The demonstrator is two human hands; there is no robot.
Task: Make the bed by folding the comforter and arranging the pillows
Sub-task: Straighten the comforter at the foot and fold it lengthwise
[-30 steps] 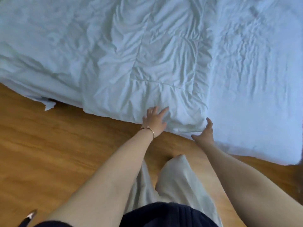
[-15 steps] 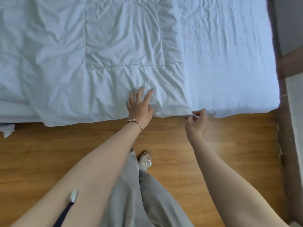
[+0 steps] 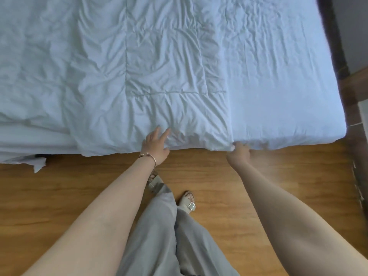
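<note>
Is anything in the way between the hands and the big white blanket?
No, nothing visible. The left hand lies with straight fingers right on the comforter near its edge, and the right hand pinches the comforter's corner at the side of the bed. Both already touch it.

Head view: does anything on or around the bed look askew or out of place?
Yes. At the left, a loose bit of white fabric hangs below the bed edge onto the wooden floor, while the comforter is heavily wrinkled.

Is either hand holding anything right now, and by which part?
The right hand pinches the comforter at its near corner. The left hand only rests flat on it.
</note>
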